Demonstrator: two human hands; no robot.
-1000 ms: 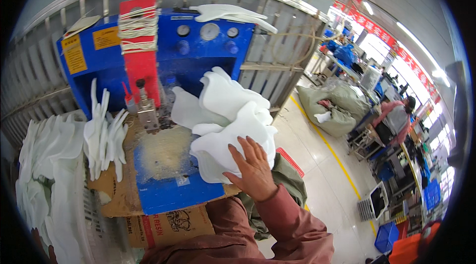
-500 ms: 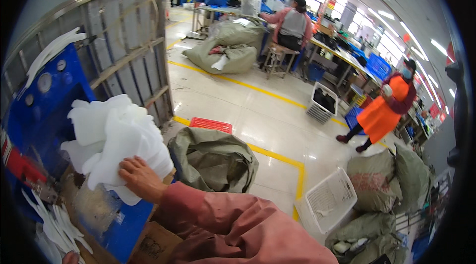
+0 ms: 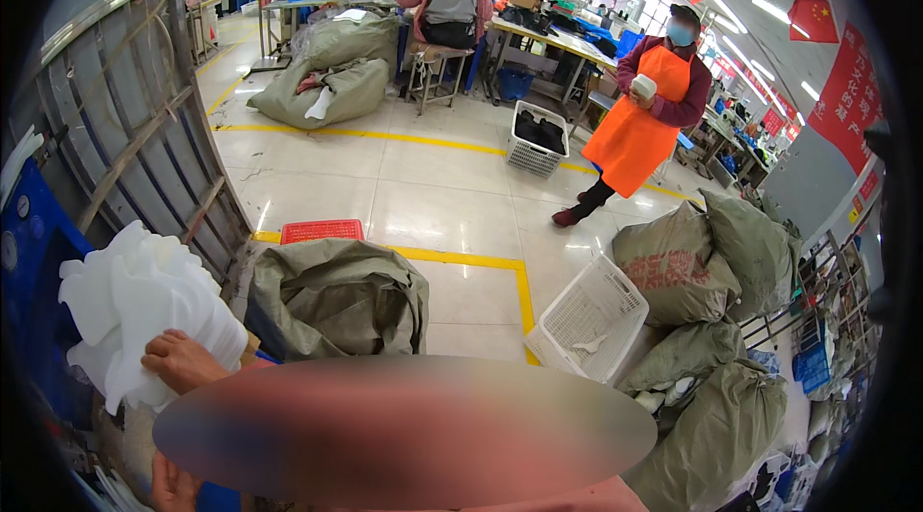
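A thick pile of white, thin cut-out pieces (image 3: 144,296) with curved edges lies fanned out at the left. My right hand (image 3: 183,361) rests over the near side of this pile, its fingers bent and pressed against the pieces; the thumb is hidden. Below it, close to the lower edge, part of my left hand (image 3: 173,485) shows, its fingers mostly hidden. A blurred oval covers most of my right forearm and whatever lies under it. More narrow white strips (image 3: 115,491) lie at the lower left.
Beside the pile stands an open green sack (image 3: 336,296), with a red crate (image 3: 322,230) behind it. A blue machine with gauges (image 3: 34,252) is at far left. A white basket (image 3: 591,320) and full sacks (image 3: 678,257) stand right. A person in an orange apron (image 3: 644,113) faces this way.
The view has swung to the right, so the pile sits farther left. My right hand stays on the pile; more of my left hand shows. The person in the apron now faces this way.
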